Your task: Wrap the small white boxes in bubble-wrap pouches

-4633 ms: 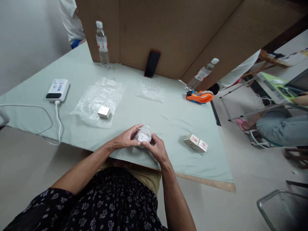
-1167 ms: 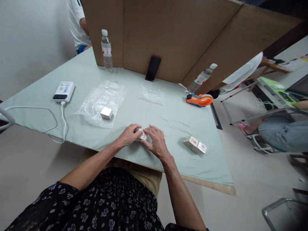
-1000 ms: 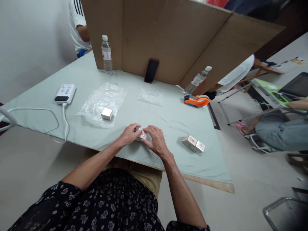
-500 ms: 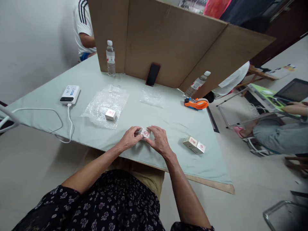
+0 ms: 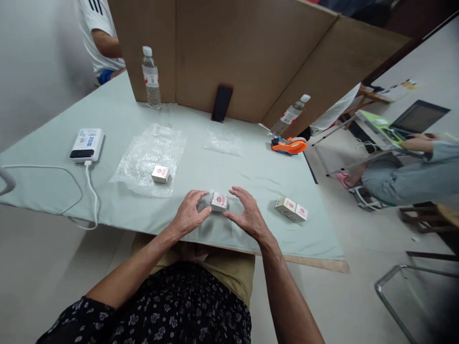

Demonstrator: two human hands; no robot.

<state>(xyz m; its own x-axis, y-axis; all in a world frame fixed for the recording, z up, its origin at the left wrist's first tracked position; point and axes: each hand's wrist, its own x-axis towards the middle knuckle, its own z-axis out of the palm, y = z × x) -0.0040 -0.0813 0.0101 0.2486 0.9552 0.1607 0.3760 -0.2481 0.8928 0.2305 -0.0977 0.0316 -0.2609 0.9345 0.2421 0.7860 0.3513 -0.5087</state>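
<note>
A small white box with a red print, wrapped in bubble wrap (image 5: pixel 219 202), rests on the table near its front edge. My left hand (image 5: pixel 191 210) is at its left side, thumb and fingers apart, the thumb tip close to the wrap; I cannot tell whether it touches. To the right of the box, my right hand (image 5: pixel 248 213) is open and curved, with a small gap to it. Another small white box (image 5: pixel 160 174) sits on a bubble wrap sheet (image 5: pixel 138 162) at the left. Two more small boxes (image 5: pixel 291 209) stand together to my right.
An orange tape dispenser (image 5: pixel 289 145) and a leaning water bottle (image 5: pixel 289 116) are at the back right. A phone (image 5: pixel 222 103) leans on the cardboard screen (image 5: pixel 236 57). Another bubble wrap piece (image 5: pixel 223 140), an upright bottle (image 5: pixel 151 79) and a cabled power bank (image 5: pixel 87 145) share the table. Other people sit nearby.
My fingers have come off the wrapped box. The right hand has opened and moved rightward away from it; the left hand has loosened. The camera view has shifted a little.
</note>
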